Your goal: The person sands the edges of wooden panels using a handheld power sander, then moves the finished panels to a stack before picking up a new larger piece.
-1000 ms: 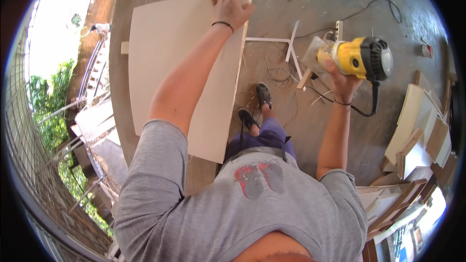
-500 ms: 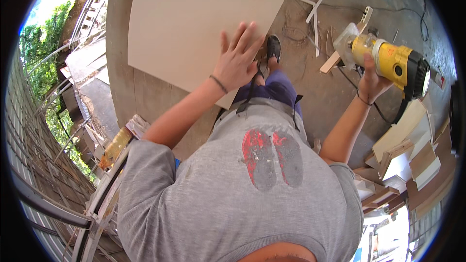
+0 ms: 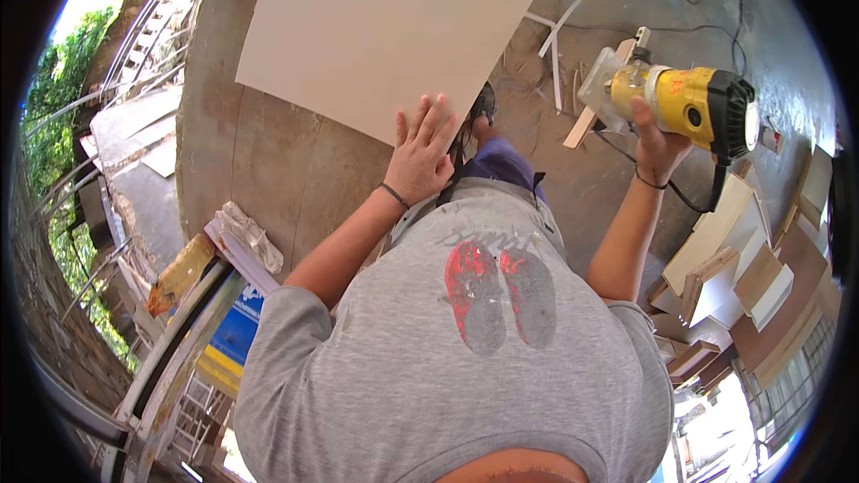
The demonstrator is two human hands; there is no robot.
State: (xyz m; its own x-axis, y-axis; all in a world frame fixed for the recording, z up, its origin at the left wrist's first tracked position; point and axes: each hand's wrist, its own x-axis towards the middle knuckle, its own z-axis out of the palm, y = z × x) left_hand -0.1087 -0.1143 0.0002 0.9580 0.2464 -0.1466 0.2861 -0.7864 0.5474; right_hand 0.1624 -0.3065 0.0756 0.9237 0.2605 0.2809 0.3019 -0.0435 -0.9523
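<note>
My right hand point(image 3: 662, 148) is wrapped round a yellow and black trim router point(image 3: 677, 101), held out to my right with its clear base facing left. A black cord hangs down from its motor end. In front of me a large pale board point(image 3: 385, 27) reaches to the upper edge of the view. Near the board's closest corner lies my left hand point(image 3: 420, 156), palm down with its fingers stretched over the surface and nothing in its grasp.
Thin white strips point(image 3: 555, 58) and a wooden batten point(image 3: 586, 121) lie on the floor beyond the router. At the right, board offcuts and boxes point(image 3: 716, 259) are stacked. Cables point(image 3: 689, 31) trail over the floor. A metal railing point(image 3: 170, 349) stands at the left.
My left hand has slid back toward me, to the board's near corner. The router and my right hand have shifted a little to the left in view.
</note>
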